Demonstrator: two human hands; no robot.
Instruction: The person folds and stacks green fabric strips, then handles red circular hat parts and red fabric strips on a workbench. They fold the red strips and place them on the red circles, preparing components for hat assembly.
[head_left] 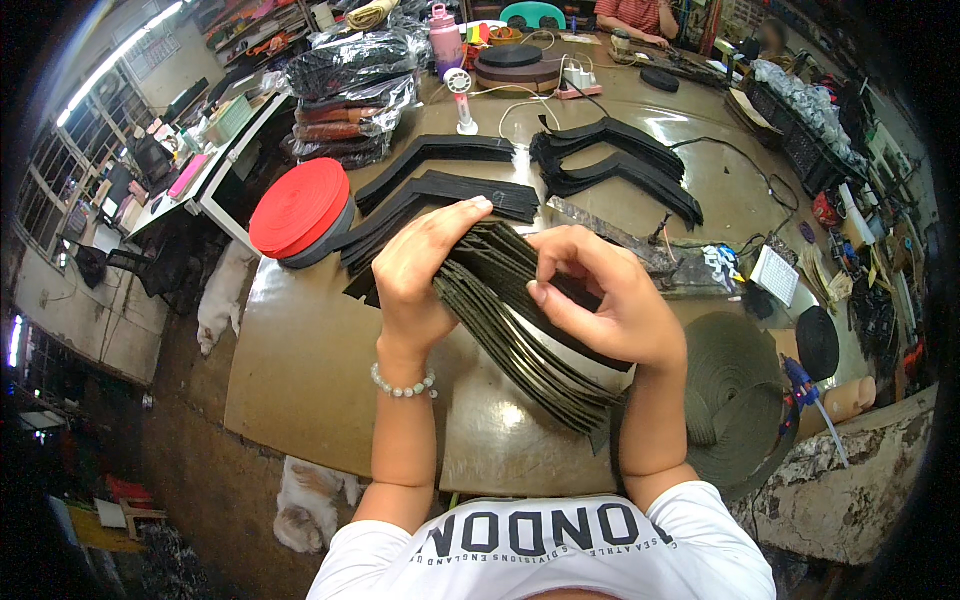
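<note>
Holding a stack of dark olive strips (505,345) mid-frame, over the brown table (320,370). My left hand (415,270) is clamping round the stack's upper-left end; my right hand (620,305) is bending over its right side, thumb and index fingertips sitting close together. Can't tell if they're pinching a strip.

Strips are looking like woven webbing: probably light singly, with some weight as a bunch, bendy, not fragile. Layers are fanning apart toward the lower right, so likely sliding on each other; best hold is squeezing the whole thickness at the upper-left end, with the other hand supporting the loose end.

Writing: my white shirt (540,565), bottom centre, is showing big dark lettering plus smaller print; not copying it. Black strips (440,195), above centre, are carrying a pale mark, too small to read. No label showing on the olive stack.
</note>
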